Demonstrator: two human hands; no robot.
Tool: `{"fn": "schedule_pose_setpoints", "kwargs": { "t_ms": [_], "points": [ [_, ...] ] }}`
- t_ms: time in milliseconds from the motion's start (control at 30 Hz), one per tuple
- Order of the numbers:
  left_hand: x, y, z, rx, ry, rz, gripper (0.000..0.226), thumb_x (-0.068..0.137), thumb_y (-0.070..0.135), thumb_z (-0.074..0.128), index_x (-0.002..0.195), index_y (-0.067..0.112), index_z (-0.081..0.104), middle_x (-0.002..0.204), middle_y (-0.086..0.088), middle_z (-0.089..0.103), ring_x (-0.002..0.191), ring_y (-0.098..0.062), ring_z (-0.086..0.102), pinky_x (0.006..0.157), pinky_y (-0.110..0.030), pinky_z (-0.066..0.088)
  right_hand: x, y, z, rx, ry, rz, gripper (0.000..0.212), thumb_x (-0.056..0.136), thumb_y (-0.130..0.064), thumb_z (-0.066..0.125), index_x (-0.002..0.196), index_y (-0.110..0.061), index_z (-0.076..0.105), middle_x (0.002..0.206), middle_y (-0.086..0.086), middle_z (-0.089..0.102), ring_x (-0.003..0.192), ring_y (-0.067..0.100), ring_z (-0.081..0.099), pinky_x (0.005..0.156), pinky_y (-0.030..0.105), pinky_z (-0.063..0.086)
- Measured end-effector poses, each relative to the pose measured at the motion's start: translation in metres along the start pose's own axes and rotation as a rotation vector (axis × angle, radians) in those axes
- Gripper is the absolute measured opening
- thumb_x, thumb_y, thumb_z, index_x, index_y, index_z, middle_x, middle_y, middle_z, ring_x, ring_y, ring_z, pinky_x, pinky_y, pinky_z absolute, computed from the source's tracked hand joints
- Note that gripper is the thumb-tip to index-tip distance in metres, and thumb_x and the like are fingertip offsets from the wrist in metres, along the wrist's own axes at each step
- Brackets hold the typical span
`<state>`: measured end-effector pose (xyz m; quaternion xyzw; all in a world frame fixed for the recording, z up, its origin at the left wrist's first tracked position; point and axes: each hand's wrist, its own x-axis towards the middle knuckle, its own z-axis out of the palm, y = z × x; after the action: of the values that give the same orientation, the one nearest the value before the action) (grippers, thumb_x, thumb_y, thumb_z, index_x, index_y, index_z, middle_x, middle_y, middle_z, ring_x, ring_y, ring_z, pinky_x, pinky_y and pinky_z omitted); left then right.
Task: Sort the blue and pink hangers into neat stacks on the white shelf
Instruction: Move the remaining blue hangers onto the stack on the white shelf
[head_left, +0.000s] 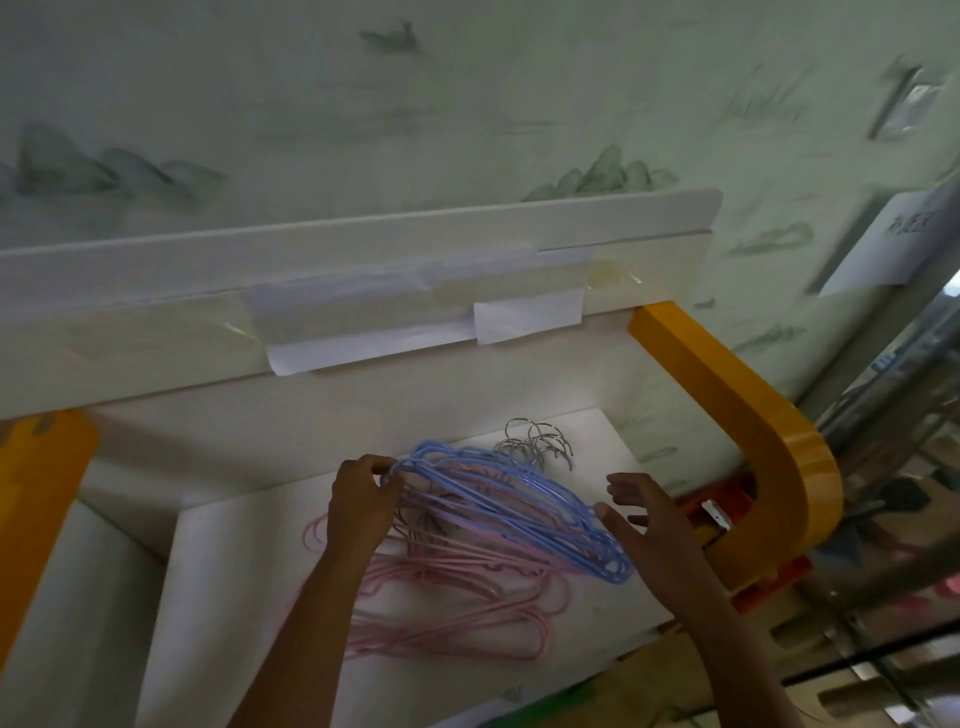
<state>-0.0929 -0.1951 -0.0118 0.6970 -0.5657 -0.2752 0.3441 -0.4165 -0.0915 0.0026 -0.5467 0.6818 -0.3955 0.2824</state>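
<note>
On the white shelf (613, 447), my left hand (363, 499) pinches one end of the blue hangers (509, 504); my right hand (644, 519), fingers spread, touches their other end. The pink hangers (447, 608) lie just nearer me.

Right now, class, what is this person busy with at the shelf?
A person is sorting hangers on the white shelf. The left hand grips one end of the blue hanger stack; the right hand rests open against the other end. The pink hangers lie loosely beneath, nearer the person.
</note>
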Motion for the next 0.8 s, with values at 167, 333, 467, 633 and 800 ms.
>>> {"fn": "schedule_pose_setpoints", "kwargs": {
  "t_ms": [167, 333, 467, 633, 800],
  "points": [
    [-0.010, 0.006, -0.010, -0.167, 0.042, -0.114, 0.006, 0.090, 0.019, 0.068, 0.089, 0.013, 0.066, 0.092, -0.006, 0.070, 0.078, -0.024, 0.068, 0.066, -0.033, 0.052, 0.001, 0.001, -0.005, 0.014, 0.017, -0.012, 0.033, 0.090, -0.030, 0.069, 0.120, -0.029, 0.056, 0.117, -0.012, 0.063, 0.110, 0.005, 0.058, 0.090, 0.031, 0.050],
    [-0.028, 0.016, -0.027, -0.692, -0.192, -0.330, 0.011, 0.097, 0.012, 0.057, 0.095, 0.001, 0.055, 0.086, -0.019, 0.074, 0.065, -0.037, 0.070, 0.055, -0.034, 0.058, 0.001, 0.002, -0.009, 0.029, 0.047, -0.009, 0.030, 0.090, -0.026, 0.069, 0.118, -0.029, 0.057, 0.115, -0.011, 0.064, 0.108, 0.003, 0.060, 0.086, 0.026, 0.050],
    [-0.037, 0.015, -0.039, -0.807, -0.187, -0.297, 0.010, 0.099, 0.011, 0.052, 0.090, 0.006, 0.053, 0.088, -0.022, 0.074, 0.074, -0.036, 0.072, 0.062, -0.038, 0.061, -0.005, 0.004, -0.010, 0.036, 0.057, 0.008, 0.029, 0.091, -0.025, 0.068, 0.118, -0.029, 0.058, 0.113, -0.014, 0.064, 0.106, 0.001, 0.060, 0.079, 0.016, 0.046],
    [-0.041, 0.006, -0.050, -0.856, -0.128, -0.230, 0.012, 0.099, 0.015, 0.053, 0.097, 0.004, 0.057, 0.092, -0.021, 0.074, 0.081, -0.036, 0.072, 0.070, -0.040, 0.062, -0.015, 0.008, -0.009, 0.033, 0.071, 0.033, 0.027, 0.092, -0.023, 0.068, 0.117, -0.028, 0.059, 0.112, -0.016, 0.064, 0.106, 0.000, 0.060, 0.080, 0.019, 0.047],
    [-0.050, 0.006, -0.052, -0.914, -0.107, -0.219, 0.016, 0.100, 0.010, 0.049, 0.103, 0.003, 0.063, 0.091, -0.018, 0.075, 0.079, -0.033, 0.073, 0.067, -0.033, 0.061, -0.019, 0.026, -0.007, -0.064, 0.071, 0.066, 0.023, 0.093, -0.027, 0.066, 0.113, -0.032, 0.058, 0.114, -0.012, 0.064, 0.104, 0.004, 0.061, 0.086, 0.036, 0.055]
  ]
}}
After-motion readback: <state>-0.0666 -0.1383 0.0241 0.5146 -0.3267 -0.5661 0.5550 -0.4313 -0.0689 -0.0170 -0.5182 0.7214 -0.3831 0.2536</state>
